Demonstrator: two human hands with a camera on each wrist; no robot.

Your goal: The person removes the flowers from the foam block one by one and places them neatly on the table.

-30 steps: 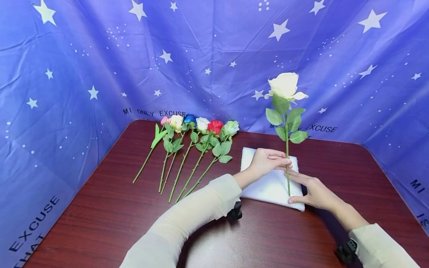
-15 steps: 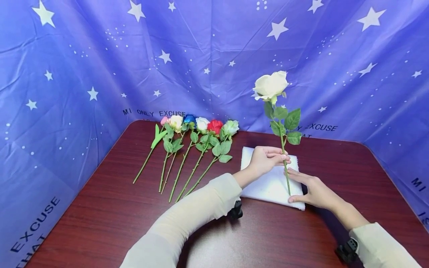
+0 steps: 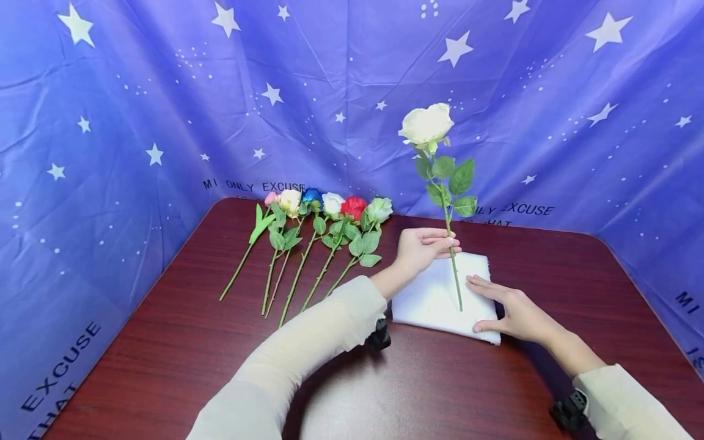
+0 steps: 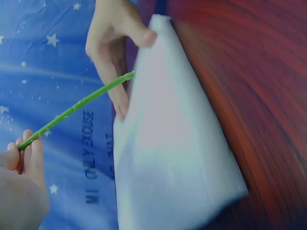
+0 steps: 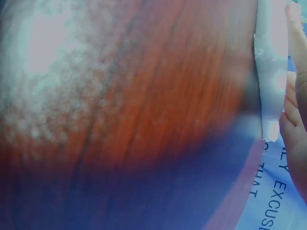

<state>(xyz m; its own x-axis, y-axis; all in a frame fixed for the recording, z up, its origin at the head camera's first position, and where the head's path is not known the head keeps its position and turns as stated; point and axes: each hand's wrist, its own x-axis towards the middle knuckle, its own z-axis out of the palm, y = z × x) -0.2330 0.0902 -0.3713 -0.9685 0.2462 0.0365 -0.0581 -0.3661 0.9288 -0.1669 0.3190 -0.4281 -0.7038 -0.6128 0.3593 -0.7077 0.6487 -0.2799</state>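
My left hand (image 3: 420, 250) pinches the green stem of a white rose (image 3: 426, 126) between thumb and fingers. The rose stands nearly upright, its bloom leaning left. In the head view, the lower stem end overlaps a white foam pad (image 3: 423, 305); whether it touches the pad is unclear. My right hand (image 3: 517, 313) rests on the pad's right side, its thumb and fingers spread apart. In the left wrist view, the stem (image 4: 79, 104) runs from my left hand (image 4: 26, 187) toward the pad (image 4: 168, 143) and my right hand (image 4: 112, 48).
Left of the pad, several flowers lie in a row on the dark red table (image 3: 165, 342). Among them are a blue one (image 3: 312, 196), a red one (image 3: 354, 208) and a pale green one (image 3: 379, 210). A blue star-patterned cloth (image 3: 352, 73) stands behind.
My left hand has moved left and up with the white rose, taking the stem end away from my right hand. The bloom has tilted left. My right hand has stayed in place.
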